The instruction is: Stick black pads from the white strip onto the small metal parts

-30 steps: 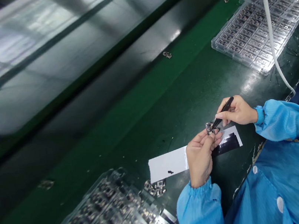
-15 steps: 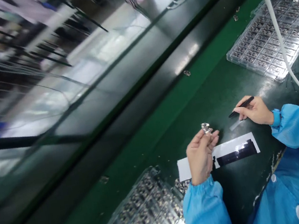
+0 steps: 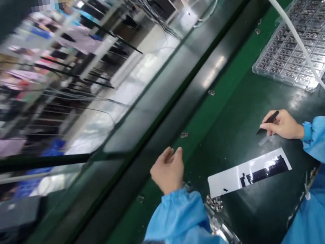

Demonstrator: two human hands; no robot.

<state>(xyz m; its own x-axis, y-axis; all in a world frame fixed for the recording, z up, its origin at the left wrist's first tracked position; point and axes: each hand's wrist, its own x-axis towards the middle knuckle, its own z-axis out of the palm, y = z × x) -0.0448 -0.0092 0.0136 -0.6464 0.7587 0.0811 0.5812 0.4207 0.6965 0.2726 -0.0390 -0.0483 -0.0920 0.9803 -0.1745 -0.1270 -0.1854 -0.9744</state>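
Observation:
My left hand point(image 3: 168, 171) reaches out over the edge of the dark conveyor belt point(image 3: 160, 110), fingers loosely apart with nothing in them. A small metal part point(image 3: 184, 134) lies on the belt just beyond its fingertips. My right hand point(image 3: 284, 125) rests on the green mat and is closed on black tweezers point(image 3: 268, 121), tips pointing left. Between the hands, nearer to me, lies a white backing strip point(image 3: 226, 181) with black stickers on its right half.
A clear tray of small parts point(image 3: 306, 43) sits at the right, crossed by a white hose point(image 3: 284, 18). Another tray point(image 3: 219, 227) lies under my left sleeve, loose parts point(image 3: 214, 203) beside it. Another part point(image 3: 211, 92) lies farther along the belt. Shelves and people show beyond.
My left hand moved left and forward from beside the tweezers to the belt, and the small part it held now lies on the belt. The right hand drew back right. The view tilted up.

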